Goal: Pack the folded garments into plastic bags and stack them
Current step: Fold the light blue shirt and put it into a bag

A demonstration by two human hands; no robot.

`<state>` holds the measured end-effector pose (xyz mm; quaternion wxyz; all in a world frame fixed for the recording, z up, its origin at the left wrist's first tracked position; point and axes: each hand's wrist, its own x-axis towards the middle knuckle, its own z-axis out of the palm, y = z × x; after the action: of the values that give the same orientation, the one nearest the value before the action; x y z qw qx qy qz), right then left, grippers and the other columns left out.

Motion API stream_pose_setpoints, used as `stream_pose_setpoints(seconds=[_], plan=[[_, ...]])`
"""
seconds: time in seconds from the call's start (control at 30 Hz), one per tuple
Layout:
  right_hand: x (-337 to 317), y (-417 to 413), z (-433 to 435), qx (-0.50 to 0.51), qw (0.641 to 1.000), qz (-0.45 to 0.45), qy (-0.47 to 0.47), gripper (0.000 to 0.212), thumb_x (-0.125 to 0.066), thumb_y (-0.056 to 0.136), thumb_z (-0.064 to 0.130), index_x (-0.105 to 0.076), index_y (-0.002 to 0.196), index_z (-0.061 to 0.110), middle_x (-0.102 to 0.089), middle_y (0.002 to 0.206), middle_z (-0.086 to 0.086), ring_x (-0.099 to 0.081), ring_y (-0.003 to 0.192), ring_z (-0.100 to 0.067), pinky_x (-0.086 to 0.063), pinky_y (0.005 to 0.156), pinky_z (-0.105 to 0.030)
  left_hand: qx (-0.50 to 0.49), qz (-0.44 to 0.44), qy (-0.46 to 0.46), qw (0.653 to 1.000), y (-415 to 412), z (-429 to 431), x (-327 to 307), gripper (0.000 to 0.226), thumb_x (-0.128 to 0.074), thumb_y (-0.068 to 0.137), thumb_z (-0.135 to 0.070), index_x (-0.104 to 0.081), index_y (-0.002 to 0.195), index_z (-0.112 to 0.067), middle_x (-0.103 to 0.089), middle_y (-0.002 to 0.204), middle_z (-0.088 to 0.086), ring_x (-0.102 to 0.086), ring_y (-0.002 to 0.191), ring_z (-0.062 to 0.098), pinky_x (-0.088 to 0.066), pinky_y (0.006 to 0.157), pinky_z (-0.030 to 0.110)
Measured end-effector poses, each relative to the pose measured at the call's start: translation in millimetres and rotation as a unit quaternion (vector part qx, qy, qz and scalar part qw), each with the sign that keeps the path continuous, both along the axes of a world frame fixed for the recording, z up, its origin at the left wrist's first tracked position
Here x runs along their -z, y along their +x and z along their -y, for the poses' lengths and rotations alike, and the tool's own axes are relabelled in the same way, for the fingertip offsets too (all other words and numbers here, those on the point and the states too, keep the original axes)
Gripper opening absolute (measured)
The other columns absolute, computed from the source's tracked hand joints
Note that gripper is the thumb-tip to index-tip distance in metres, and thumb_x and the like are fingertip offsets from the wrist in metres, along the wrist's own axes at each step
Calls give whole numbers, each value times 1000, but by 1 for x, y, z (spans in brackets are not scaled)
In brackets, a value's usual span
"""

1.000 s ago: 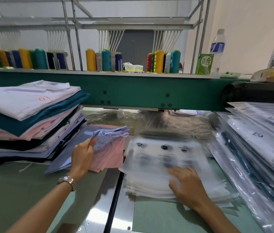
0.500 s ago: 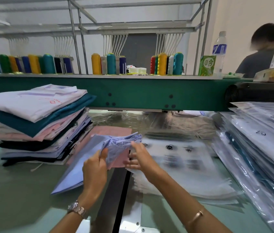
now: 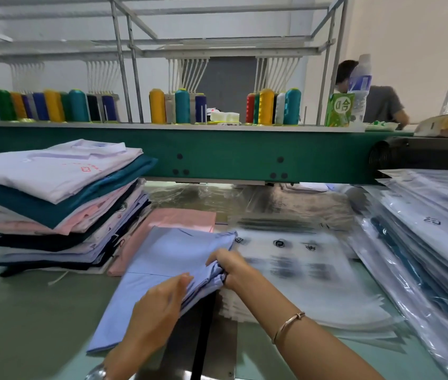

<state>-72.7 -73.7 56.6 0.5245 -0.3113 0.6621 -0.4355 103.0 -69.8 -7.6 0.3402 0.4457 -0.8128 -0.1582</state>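
Observation:
A folded light-blue garment (image 3: 168,259) lies tilted at the table's centre, partly over a pink garment (image 3: 184,219). My left hand (image 3: 159,308) grips its near right edge. My right hand (image 3: 231,267) pinches the bunched right edge of the same garment. Just right of it lies a flat pile of clear printed plastic bags (image 3: 299,275). A tall stack of folded garments (image 3: 52,204), white on top, stands at the left. Bagged garments (image 3: 431,231) are stacked at the right.
A green machine beam (image 3: 217,154) crosses behind the table, with several thread cones (image 3: 181,105) and a water bottle (image 3: 358,86) on its shelf. A person sits at the back right (image 3: 379,102). A dark seam (image 3: 203,333) runs down the green table (image 3: 25,325).
Both hands have drawn the blue garment nearer and lower, off the pink one. The right hand, on the bag pile a second ago, now grips the garment's edge.

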Motion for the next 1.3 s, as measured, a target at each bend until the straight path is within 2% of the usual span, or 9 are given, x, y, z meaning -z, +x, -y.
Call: stream_pose_setpoints(seconds=[0.13,0.2,0.37,0.5,0.6,0.83,1.1,1.23,1.3], plan=[[7,0,0,41,999,3,-7,34,-43,89,-5,-37,59,9,-17,46,1,-12,41,-14,-11,48,-24,-179,143,37,973,30,39,6,50,-41,97,-53,-52,136,-23,-47,146,4,-47,130,26,-39,101,37],[13,-1,-2,47,999,1,-16,34,-44,87,-6,-26,68,17,-10,53,2,-9,42,-13,-11,45,-22,-223,168,100,955,44,53,8,56,-51,93,-50,-46,135,-12,-52,137,15,-51,121,35,-43,95,40],[16,4,-5,29,1000,-3,-3,24,-44,89,-2,-33,92,19,-16,62,-1,-17,43,-13,-15,44,-21,-183,-57,255,948,70,81,5,33,-77,83,-30,-69,90,1,-69,83,18,-64,77,28,-51,72,39],[21,3,-3,-9,995,-80,-58,96,-46,88,-5,16,148,36,-51,83,-6,-35,52,-14,-31,47,-24,-100,-189,383,899,77,88,-11,30,-80,79,-21,-71,102,-6,-75,84,17,-72,70,36,-56,57,34],[21,7,-7,-43,982,-103,-154,96,-45,85,-10,4,152,37,-54,126,-21,-38,56,-15,-34,53,-26,-55,-203,395,894,69,85,-33,39,-81,76,-22,-64,110,-18,-75,88,13,-73,76,36,-57,62,40],[0,17,-13,-64,957,-160,-235,47,-44,77,-8,-66,112,15,-45,37,12,-34,30,-3,-27,36,-14,1,-231,330,915,31,40,-93,55,-67,57,-28,-54,106,-6,-63,92,24,-63,73,31,-45,64,34],[-44,-1,-52,-66,922,-268,-273,21,-52,81,14,-70,89,8,-58,48,5,-44,46,-2,-35,50,-18,30,-320,313,894,-24,-25,-114,25,-63,83,-47,-65,85,-23,-67,74,-9,-63,69,9,-43,62,29],[-49,-17,-77,-18,915,-300,-268,65,-52,80,69,-43,47,13,-35,51,2,-31,53,-14,-24,51,-27,59,-332,311,889,-64,-58,-113,47,-40,98,-53,-62,85,-14,-69,89,0,-64,87,18,-49,73,34],[-49,-29,-93,-12,901,-331,-281,67,-61,74,71,-29,47,19,-22,48,5,-23,49,-14,-16,48,-28,87,-345,323,877,-82,-70,-111,48,-30,101,-52,-63,94,-17,-66,99,-1,-62,97,17,-48,75,32]])
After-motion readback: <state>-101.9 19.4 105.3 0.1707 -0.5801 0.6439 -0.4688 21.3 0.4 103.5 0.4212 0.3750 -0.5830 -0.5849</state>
